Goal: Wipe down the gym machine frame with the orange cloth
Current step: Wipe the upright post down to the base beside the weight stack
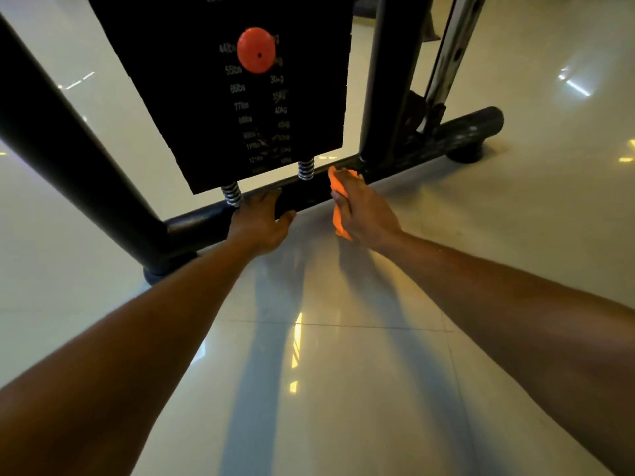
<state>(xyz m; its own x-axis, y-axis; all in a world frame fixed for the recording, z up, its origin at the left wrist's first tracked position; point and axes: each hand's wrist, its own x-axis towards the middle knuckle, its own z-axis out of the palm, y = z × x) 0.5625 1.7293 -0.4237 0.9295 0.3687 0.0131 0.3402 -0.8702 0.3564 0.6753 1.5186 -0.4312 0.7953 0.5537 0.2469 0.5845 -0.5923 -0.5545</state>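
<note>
Two bare hands are recorded, both extended to the lowest horizontal tube of the gym machine frame (309, 197). One orange cloth (338, 201) is counted, bunched in the right hand (360, 207); its upper end is pressed against the base tube just left of the junction with the right upright (388, 80), and its lower end hangs below the palm toward the tiled floor (343, 355). The right hand's fingers are curled round the cloth, which shows at the fingertips and beneath the heel of the hand. The left hand (263, 223) is set on the same tube, apart from the cloth and to its left, fingers laid over the top of the tube and the thumb spread below it; nothing is held in it. One black weight stack (206, 97) is seen above the tube, printed with pound and kilogram figures, some too blurred to be read. One orange selector pin knob (256, 50) is seated in the stack face. Two coiled springs (232, 194) are counted beneath the stack, one just above the left hand, the other between the two hands. Two black rubber feet are noted under the base, one near each end. One chromed perforated post (453, 46) stands behind the right upright.
</note>
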